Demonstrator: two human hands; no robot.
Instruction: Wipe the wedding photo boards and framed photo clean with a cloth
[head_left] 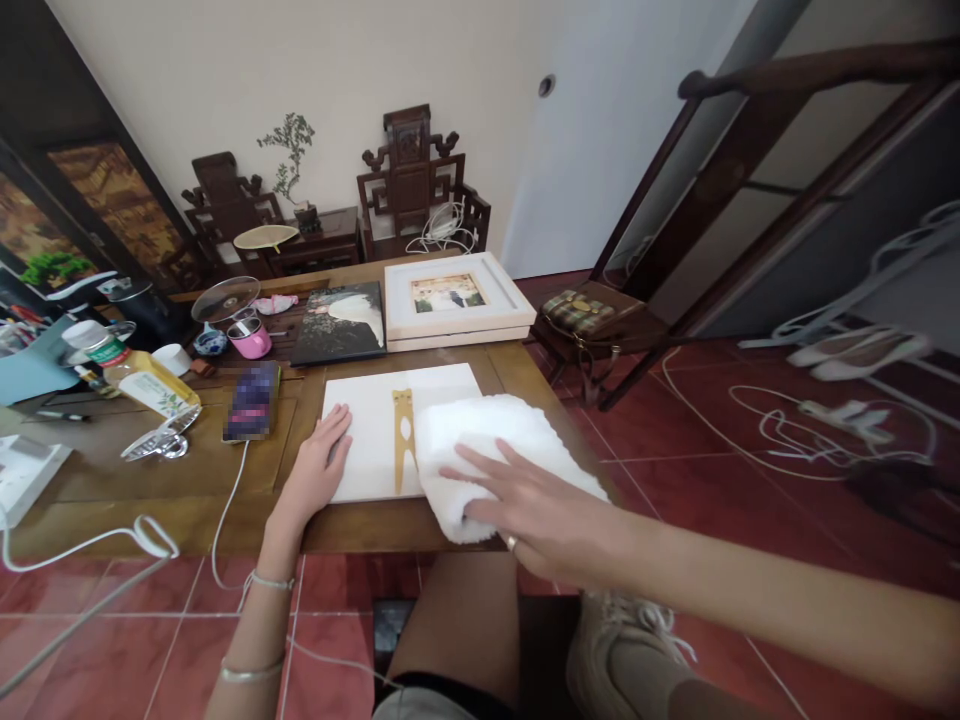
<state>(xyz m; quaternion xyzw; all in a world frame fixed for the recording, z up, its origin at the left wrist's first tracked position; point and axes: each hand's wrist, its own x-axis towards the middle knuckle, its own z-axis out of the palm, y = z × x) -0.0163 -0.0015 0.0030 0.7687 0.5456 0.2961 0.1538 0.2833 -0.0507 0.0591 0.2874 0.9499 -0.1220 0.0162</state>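
A flat white panel (pixel 364 423) lies near the table's front edge, with a yellow, slotted strip (pixel 403 440) with two ear-like points standing out on its face. My left hand (pixel 319 462) rests flat on the panel's left edge, fingers stretched out. A fluffy white towel (pixel 487 420) covers the panel's right part and hangs past the table's corner. On top of it, my right hand (pixel 525 500) lies with spread fingers, pressing the fabric; the thumb is partly hidden in its folds.
Behind the panel are a white framed photo (pixel 517 310) and a dark picture board (pixel 337 325). To the left lie a phone (pixel 253 402) with a cable, a hair claw clip (pixel 161 440), an oil-like bottle (pixel 142 375) and a pink cup (pixel 250 338). A wooden chair (pixel 637 325) stands right.
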